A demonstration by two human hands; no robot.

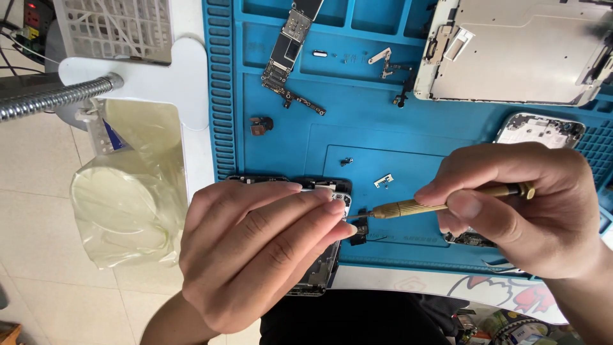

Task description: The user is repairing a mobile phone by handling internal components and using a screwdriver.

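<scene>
My left hand (pixel 255 249) grips an opened phone body (pixel 322 268) at the near edge of a blue work mat (pixel 357 140), fingers laid over its upper end. My right hand (pixel 517 204) holds a small brass screwdriver (pixel 421 206) pointing left. Its tip meets a small dark part (pixel 359 231) beside my left fingertips at the phone's corner. Most of the phone body is hidden under my left hand.
On the mat lie a long circuit board (pixel 287 51), a silver screen back plate (pixel 511 51), a second phone frame (pixel 543 131), a small dark camera part (pixel 260 125), and tiny brackets and screws (pixel 383 181). A clear plastic bag (pixel 128 185) and a flexible metal hose (pixel 51 99) sit at left.
</scene>
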